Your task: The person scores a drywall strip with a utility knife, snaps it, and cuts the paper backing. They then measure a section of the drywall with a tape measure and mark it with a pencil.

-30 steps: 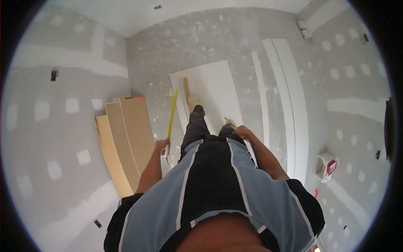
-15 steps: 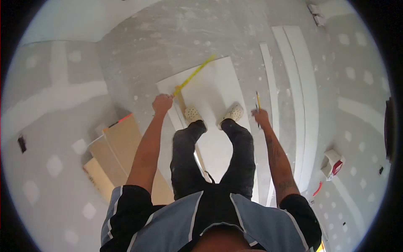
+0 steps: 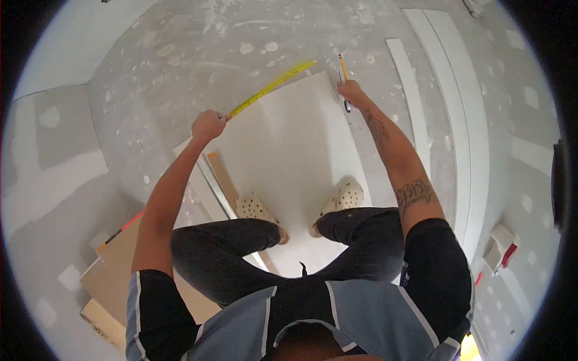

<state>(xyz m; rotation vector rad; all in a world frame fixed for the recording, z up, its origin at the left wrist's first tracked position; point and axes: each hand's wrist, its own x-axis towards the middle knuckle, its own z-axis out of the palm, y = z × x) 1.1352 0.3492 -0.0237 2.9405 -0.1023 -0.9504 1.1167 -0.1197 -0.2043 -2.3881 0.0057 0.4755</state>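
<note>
My left hand (image 3: 209, 125) is closed around a tape measure at the far left corner of a white board (image 3: 289, 144). Its yellow blade (image 3: 274, 86) runs out to the right along the board's far edge, the tip close to the far right corner. By that corner, my right hand (image 3: 351, 91) is closed on a yellow pencil (image 3: 342, 63), whose end points away from me. A slim dark and silver tool (image 3: 347, 106), its kind unclear, sticks out of the same fist. My feet, in cream clogs (image 3: 256, 207), stand on the board.
A metal strip (image 3: 218, 188) and a wooden strip lie left of my feet. Long white strips (image 3: 448, 90) lie on the floor to the right. Brown sheets (image 3: 114, 265) are at the left, and a white and red object (image 3: 501, 249) sits by the right wall.
I have bent lower, knees apart. My left hand and the blade have moved out to the board's far edge. My right hand has moved forward and inward to the far right corner.
</note>
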